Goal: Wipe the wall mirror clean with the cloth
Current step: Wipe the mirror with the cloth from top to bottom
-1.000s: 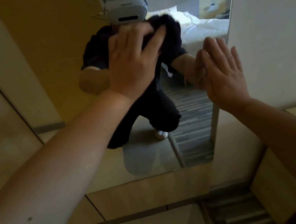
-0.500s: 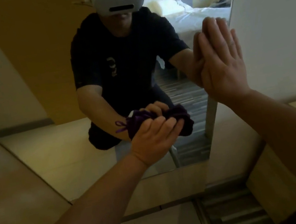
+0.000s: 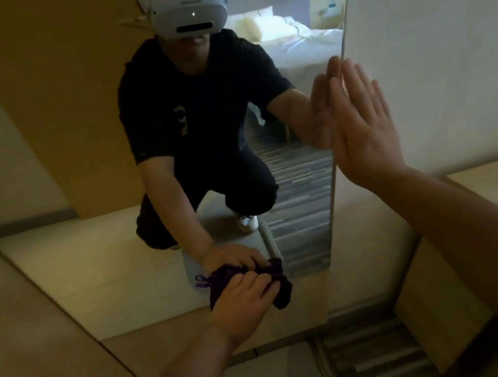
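Observation:
A tall wall mirror [image 3: 79,156] fills the middle of the view and reflects a crouching person, a bed and a striped carpet. My left hand [image 3: 243,303] grips a bunched dark purple cloth [image 3: 281,289] and presses it against the glass at the mirror's bottom edge. My right hand [image 3: 361,125] lies flat with fingers together against the mirror's right edge, partly on the glass and partly on the white wall.
A white wall panel [image 3: 446,43] stands right of the mirror. Wood panelling [image 3: 17,322] frames the mirror on the left and below. A striped carpet [image 3: 376,363] covers the floor at the bottom right beside a wooden ledge [image 3: 441,320].
My left hand has dragged the cloth down the glass from head height to the mirror's bottom edge. My right hand has stayed flat at the right edge.

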